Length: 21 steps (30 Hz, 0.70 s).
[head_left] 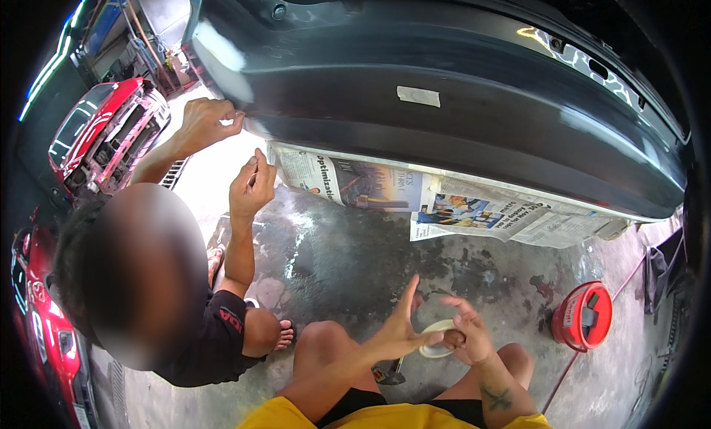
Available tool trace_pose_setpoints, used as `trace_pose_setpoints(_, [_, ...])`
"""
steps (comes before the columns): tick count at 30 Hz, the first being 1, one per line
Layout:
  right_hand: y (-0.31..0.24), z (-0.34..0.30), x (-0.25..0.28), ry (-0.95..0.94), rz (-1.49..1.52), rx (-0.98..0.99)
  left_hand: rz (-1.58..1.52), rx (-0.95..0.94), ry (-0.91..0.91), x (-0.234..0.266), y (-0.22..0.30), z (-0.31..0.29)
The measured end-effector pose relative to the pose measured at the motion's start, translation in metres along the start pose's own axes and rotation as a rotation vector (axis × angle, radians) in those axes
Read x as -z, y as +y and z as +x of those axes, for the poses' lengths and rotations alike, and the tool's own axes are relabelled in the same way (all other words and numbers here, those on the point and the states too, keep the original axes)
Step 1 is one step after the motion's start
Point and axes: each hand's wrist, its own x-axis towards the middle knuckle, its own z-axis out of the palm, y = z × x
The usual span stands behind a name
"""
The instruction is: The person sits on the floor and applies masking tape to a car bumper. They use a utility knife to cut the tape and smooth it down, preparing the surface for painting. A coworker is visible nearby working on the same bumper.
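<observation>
Low in front of me, between my knees, a pale cream ring [431, 350] that looks like a roll of masking tape sits between my two hands. My right hand [472, 338] has curled fingers at the ring and appears to hold it. Beside it, my left hand [400, 325] has its fingers stretched out and apart, its lower edge next to the ring. Beyond both hands is a dark grey car bumper [333, 95] with a short strip of masking tape [418, 96] on it. Newspaper sheets [378, 186] hang along the bumper's lower edge.
A co-worker squats at the left, one hand [211, 124] by the bumper corner, the other [253, 188] raised near the newspaper. A red bucket [585, 316] stands at right on the wet concrete floor [326, 244]. A dark-headed tool [389, 373] lies below my hands. Red cars [111, 136] are farther left.
</observation>
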Motion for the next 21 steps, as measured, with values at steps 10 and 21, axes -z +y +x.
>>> trace_pose_setpoints(10, [0.057, 0.086, 0.083, 0.652, -1.09, 0.082, -0.846, 0.395, 0.28, 0.07, -0.056, 0.012])
trace_pose_setpoints(21, [0.251, 0.066, 0.115, 0.507, -1.326, -0.806, -0.733, 0.512, 0.729, 0.071, -0.052, 0.008])
